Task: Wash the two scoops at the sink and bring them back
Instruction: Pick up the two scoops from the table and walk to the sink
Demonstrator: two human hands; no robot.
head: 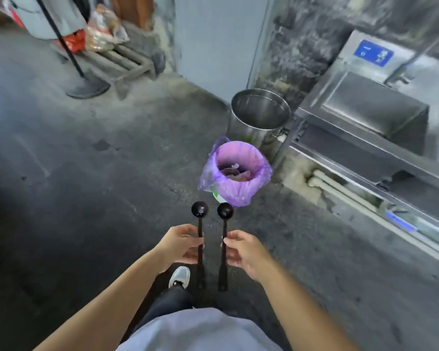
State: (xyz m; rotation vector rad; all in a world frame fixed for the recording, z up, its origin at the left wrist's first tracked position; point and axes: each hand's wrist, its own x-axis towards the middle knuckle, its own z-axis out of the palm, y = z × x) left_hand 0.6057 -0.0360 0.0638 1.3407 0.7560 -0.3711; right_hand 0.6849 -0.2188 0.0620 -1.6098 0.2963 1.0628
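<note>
Two dark long-handled scoops are held out in front of me over the floor, side by side, bowls pointing away. My left hand grips the handle of the left scoop at mid-length. My right hand pinches the handle of the right scoop the same way. Both handles reach back past my fingers toward my legs. The stainless steel sink unit stands at the right, its basin set in a metal frame.
A bin lined with a purple bag sits just beyond the scoops, and a steel bucket stands behind it beside the sink frame. A stand with a black pole, a low rack and bags occupy the far left. My shoe is on the wet concrete floor.
</note>
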